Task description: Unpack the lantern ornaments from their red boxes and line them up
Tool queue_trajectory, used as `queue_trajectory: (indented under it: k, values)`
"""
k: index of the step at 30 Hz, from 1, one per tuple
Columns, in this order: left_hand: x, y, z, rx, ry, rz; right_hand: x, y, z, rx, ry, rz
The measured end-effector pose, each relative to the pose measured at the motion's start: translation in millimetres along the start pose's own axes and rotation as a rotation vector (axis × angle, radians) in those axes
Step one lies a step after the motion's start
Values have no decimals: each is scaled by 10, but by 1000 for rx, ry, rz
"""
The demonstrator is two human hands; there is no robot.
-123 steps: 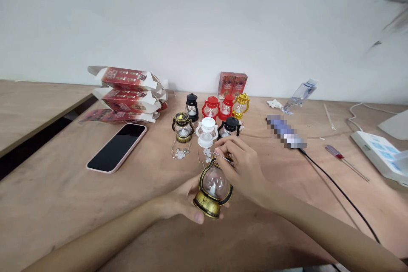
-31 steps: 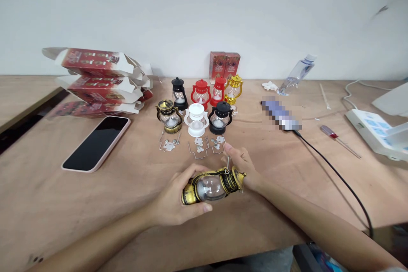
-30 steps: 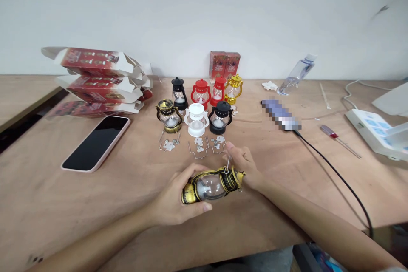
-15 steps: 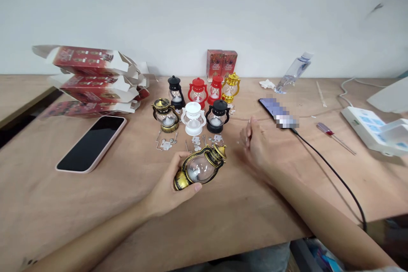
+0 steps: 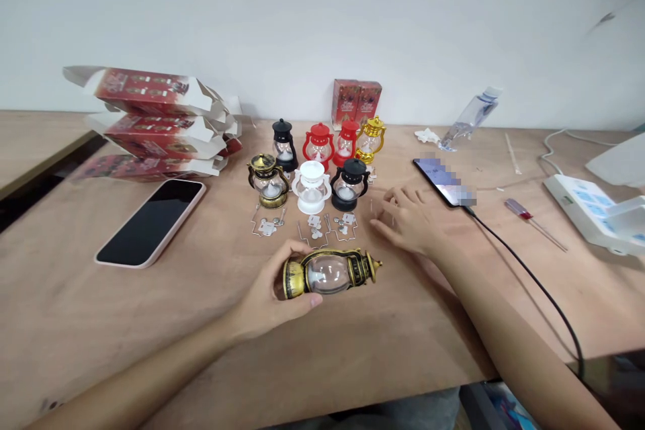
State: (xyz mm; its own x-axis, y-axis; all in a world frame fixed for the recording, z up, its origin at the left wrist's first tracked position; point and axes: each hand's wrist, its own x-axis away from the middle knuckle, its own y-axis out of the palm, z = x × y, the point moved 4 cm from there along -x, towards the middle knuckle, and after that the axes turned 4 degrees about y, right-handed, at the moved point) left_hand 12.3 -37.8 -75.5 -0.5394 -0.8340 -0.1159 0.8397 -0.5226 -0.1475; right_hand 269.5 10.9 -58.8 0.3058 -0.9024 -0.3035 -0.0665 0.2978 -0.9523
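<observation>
My left hand (image 5: 275,292) grips a bronze-coloured miniature lantern (image 5: 330,274) by its base. The lantern lies on its side, its top pointing right and its clear globe showing. My right hand (image 5: 406,220) is palm down on the table, fingers spread, and it is open. Thin wire shows by its fingertips; whether they touch it I cannot tell. Between the hands and the standing lanterns lie bent wire handles (image 5: 345,238), small white plates (image 5: 267,227) and coin-like discs. Closest of the standing lanterns are a bronze one (image 5: 272,198), a white one (image 5: 311,200) and a black one (image 5: 349,200).
Behind stand another black lantern (image 5: 285,156), red lanterns (image 5: 318,141) and a gold lantern (image 5: 371,141). Opened red boxes (image 5: 156,138) are stacked left, above a phone (image 5: 151,222). On the right are a cabled phone (image 5: 443,183), screwdriver (image 5: 534,223), power strip (image 5: 579,215) and tilted bottle (image 5: 471,119).
The lantern in my left hand has swung from a slant to nearly level, its top moving right and down. My right hand has turned palm down and its fingers have opened out.
</observation>
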Motion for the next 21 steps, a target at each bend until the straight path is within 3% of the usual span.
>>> queue_trajectory:
  k: [3,8,12,14,18,21]
  values:
    - [34,-20,71,-44,174,90,6,-19,-44,-58,-20,-8]
    - [146,-82,273,-285,590,342,68,-111,-228,-367,-18,252]
    - [256,-106,396,-640,971,485,195,-189,-586,-567,-190,435]
    - [249,-116,410,-775,1027,458,271,-232,-765,-647,-281,525]
    - [149,-96,363,-902,989,148,397,-281,-1036,-765,-417,653]
    - [117,-131,286,-897,912,174,429,-280,-1138,-766,-419,653]
